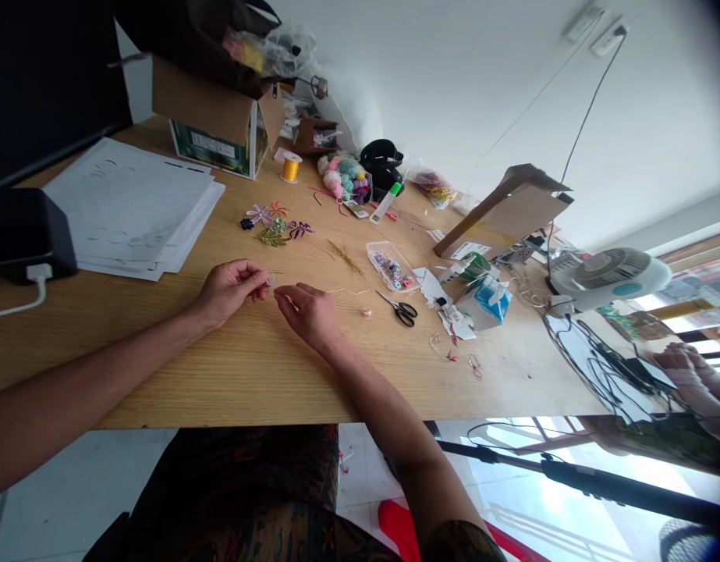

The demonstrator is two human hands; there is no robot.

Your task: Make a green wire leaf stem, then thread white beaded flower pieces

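My left hand is closed in a pinch above the wooden table, with a small pale loop of thread at its fingertips. A thin strand sticks out to the right of that loop. Close beside it, my right hand has its fingertips pressed together, and what they pinch is too small to make out. From behind the right hand a pale thread trails over the table. Beyond the hands lie several small looped flowers, among them a purple one and a green one. A small pink ball sits to the right.
Black-handled scissors lie near a clear tray of beads. Farther back are a yellow thread spool, yarn balls and a glue bottle. Papers lie left; a tissue box and fan stand right.
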